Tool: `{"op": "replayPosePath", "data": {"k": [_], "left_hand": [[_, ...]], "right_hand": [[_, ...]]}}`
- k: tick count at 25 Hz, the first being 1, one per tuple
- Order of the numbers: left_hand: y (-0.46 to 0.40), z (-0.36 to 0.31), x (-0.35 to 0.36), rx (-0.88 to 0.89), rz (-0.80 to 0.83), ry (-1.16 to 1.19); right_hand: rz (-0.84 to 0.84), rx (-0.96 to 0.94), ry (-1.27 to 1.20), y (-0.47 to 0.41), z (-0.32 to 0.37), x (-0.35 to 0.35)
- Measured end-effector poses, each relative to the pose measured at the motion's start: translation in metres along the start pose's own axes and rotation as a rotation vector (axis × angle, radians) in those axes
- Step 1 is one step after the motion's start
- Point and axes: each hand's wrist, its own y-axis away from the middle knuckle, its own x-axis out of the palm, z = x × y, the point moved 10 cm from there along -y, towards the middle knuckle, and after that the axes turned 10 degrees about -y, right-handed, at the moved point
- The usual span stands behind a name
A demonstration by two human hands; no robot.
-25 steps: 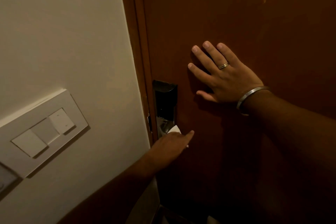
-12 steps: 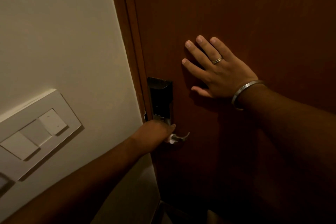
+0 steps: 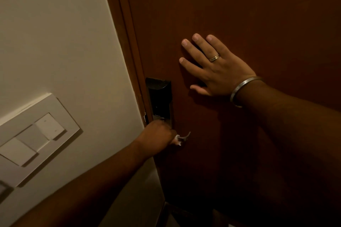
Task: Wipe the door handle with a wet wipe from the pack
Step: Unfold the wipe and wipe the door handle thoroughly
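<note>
A silver lever door handle (image 3: 185, 136) sticks out from a black lock plate (image 3: 160, 97) on the dark brown door (image 3: 239, 14). My left hand (image 3: 158, 133) is closed around the handle's near part, with a white wet wipe (image 3: 177, 139) pressed between fingers and metal; only a small bit of the wipe shows. Only the handle's tip is visible past my fingers. My right hand (image 3: 215, 68) lies flat against the door, fingers spread, above and to the right of the lock. The wipe pack is not in view.
A cream wall (image 3: 55, 33) fills the left side, carrying a white switch panel (image 3: 35, 138) with several rocker switches. The brown door frame (image 3: 125, 42) runs between wall and door. The lower part of the view is dark.
My left hand slid from the handle's tip back along the lever toward the lock plate with the wipe, uncovering the tip. My right hand stayed flat on the door.
</note>
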Motion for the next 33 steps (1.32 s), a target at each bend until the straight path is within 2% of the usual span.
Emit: {"op": "replayPosePath", "data": {"k": [2,5,10,12,14,17,21,23,27,30,33], "left_hand": [[-0.015,-0.016,0.007,-0.054,0.076,0.085],[-0.020,-0.020,0.009,-0.112,0.073,0.205],[0.019,-0.005,0.010,0.085,-0.091,0.343],[0.014,-0.003,0.009,0.085,-0.092,0.374],[-0.005,-0.017,0.005,0.031,-0.078,0.314],[-0.016,-0.032,-0.002,-0.024,-0.152,0.223],[0.013,0.006,-0.007,0.002,-0.232,0.180],[0.006,0.007,-0.007,0.011,-0.192,0.118],[-0.024,-0.026,-0.007,-0.139,-0.191,0.200],[-0.003,-0.015,-0.014,-0.033,-0.291,0.266],[0.006,-0.001,-0.020,0.076,-0.290,0.219]], "right_hand": [[0.009,-0.003,-0.006,-0.001,0.000,0.001],[0.013,-0.002,-0.018,0.000,-0.001,0.001],[0.008,0.001,-0.023,0.000,0.000,0.000],[0.012,0.004,-0.034,0.000,-0.001,0.001],[0.014,0.004,-0.038,0.000,-0.001,0.001],[0.010,0.004,-0.047,0.000,-0.001,0.000],[0.006,0.004,-0.036,0.000,0.000,0.001],[0.009,0.005,-0.038,0.000,-0.001,0.001],[0.021,0.004,-0.055,0.000,0.000,0.000],[0.012,0.004,-0.041,0.000,-0.001,0.001],[0.008,0.008,-0.031,0.000,0.000,0.001]]}}
